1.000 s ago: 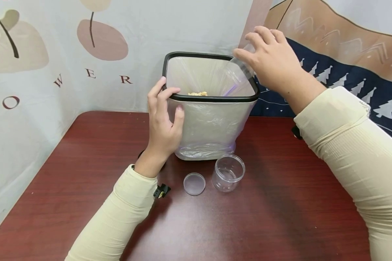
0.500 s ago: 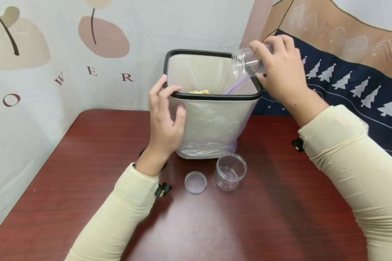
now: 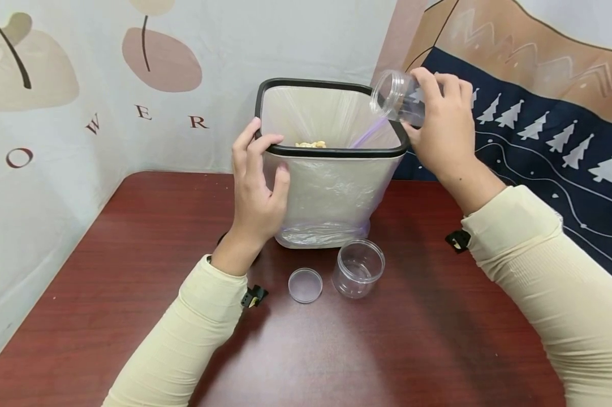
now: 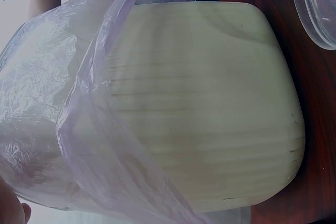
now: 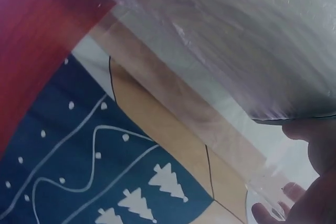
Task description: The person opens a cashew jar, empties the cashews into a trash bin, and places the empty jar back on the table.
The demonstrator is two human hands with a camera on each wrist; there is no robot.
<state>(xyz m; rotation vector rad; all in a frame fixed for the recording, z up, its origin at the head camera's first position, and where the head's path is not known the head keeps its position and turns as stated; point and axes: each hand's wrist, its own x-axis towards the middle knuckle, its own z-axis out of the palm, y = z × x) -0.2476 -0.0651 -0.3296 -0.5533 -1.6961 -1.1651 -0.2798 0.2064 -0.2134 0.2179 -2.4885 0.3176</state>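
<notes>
A beige waste bin (image 3: 331, 198) with a black rim (image 3: 331, 151) and a clear liner stands at the table's back; pale scraps (image 3: 310, 144) lie inside. My left hand (image 3: 257, 181) grips the bin's front left corner, fingers over the rim and thumb on the wall. My right hand (image 3: 440, 133) holds a clear plastic jar (image 3: 395, 102) tilted on its side above the bin's right rim, mouth facing left. The left wrist view shows the bin wall (image 4: 210, 108) and liner (image 4: 68, 129) close up. In the right wrist view, my fingertips (image 5: 273, 211) show at the bottom right.
A second clear jar (image 3: 358, 268) stands upright in front of the bin, with a clear lid (image 3: 305, 285) lying flat to its left. The dark red table (image 3: 387, 350) is bounded by hanging cloths at the back and left.
My right hand has drawn back to the right and lowered a little, turning the jar from pouring downward to lying more level. The left hand and the bin stay put.
</notes>
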